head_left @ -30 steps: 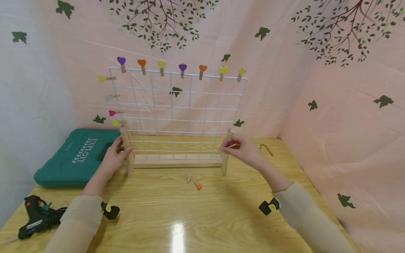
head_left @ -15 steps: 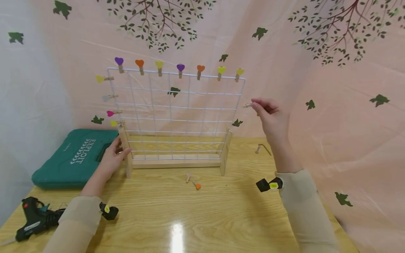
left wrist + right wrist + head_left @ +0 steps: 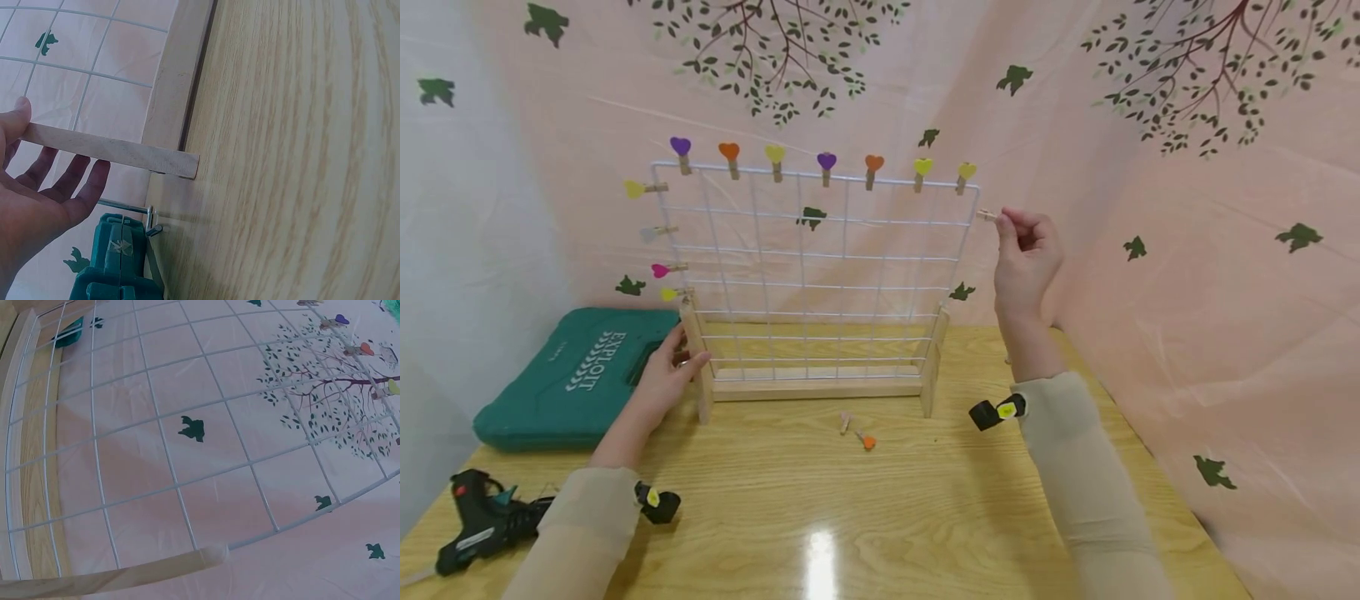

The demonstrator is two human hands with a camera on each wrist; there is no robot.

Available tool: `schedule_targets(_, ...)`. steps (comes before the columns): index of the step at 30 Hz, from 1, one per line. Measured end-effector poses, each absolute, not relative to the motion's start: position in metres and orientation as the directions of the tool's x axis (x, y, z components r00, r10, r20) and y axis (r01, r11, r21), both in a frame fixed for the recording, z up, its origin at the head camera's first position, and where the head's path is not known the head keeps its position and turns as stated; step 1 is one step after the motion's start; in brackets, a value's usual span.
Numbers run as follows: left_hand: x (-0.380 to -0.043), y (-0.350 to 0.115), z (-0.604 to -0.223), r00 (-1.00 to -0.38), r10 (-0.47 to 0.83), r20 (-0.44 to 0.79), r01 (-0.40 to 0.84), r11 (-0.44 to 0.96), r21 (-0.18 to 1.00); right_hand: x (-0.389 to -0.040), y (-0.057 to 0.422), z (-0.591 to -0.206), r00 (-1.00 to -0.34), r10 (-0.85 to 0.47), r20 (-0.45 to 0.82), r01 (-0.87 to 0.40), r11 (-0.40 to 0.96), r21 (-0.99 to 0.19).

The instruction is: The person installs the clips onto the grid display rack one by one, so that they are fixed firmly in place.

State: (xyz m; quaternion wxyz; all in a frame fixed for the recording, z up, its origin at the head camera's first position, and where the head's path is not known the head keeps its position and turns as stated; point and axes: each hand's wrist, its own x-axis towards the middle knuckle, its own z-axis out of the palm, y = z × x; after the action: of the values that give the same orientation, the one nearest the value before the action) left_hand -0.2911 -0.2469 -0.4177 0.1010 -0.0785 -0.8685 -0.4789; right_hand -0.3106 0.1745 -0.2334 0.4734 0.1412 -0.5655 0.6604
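My right hand [image 3: 1027, 258] pinches a small wooden clothespin [image 3: 987, 216] at the upper right edge of the white wire grid [image 3: 805, 252]. Whether the clothespin touches the wire I cannot tell. My left hand [image 3: 664, 371] holds the left post [image 3: 695, 329] of the wooden stand that bears the grid. In the left wrist view, the thumb lies on one side of that post [image 3: 119, 150] and the fingers on the other. Heart clothespins, such as a purple one [image 3: 827, 162] and a pink one [image 3: 660, 271], line the grid's top and left edges. The right wrist view misses the right hand.
On the table before the stand lie a clothespin [image 3: 845, 422] and an orange heart clothespin [image 3: 867, 442]. A green tool case [image 3: 550, 400] stands at the left, with a black glue gun [image 3: 490, 521] nearer. A printed cloth [image 3: 1210, 333] hangs behind and at the right.
My right hand has risen from beside the stand's right post to the grid's upper right edge, bringing the clothespin along. The left hand stays on the left post.
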Motion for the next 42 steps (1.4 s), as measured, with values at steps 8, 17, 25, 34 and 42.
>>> schedule_targets(8,-0.292,-0.246,-0.417,-0.967,0.04,0.253,0.236,0.52,0.821,-0.315,0.166,-0.235,-0.539,0.47,0.699,-0.759,0.088,-0.645)
schedule_targets(17,-0.291,-0.246,-0.416,-0.971,0.043,0.237,0.226,0.499,0.837,-0.318,0.168,-0.237,-0.55,0.428,0.717,-0.762,0.093,-0.641)
schedule_targets(25,-0.29,-0.246,-0.414,-0.976,0.033,0.213,0.201,0.497,0.844,-0.307,0.178,-0.236,-0.592,0.375,0.713,-0.7,0.199,-0.686)
schedule_targets(34,-0.29,-0.246,-0.415,-0.976,0.034,0.216,0.204,0.492,0.847,-0.279,0.179,-0.258,-0.608,0.18,0.773,-0.71,0.314,-0.631)
schedule_targets(42,-0.288,-0.246,-0.414,-0.978,0.032,0.206,0.195,0.492,0.849,-0.277,0.171,-0.338,-0.715,-0.198,0.671,-0.672,0.459,-0.581)
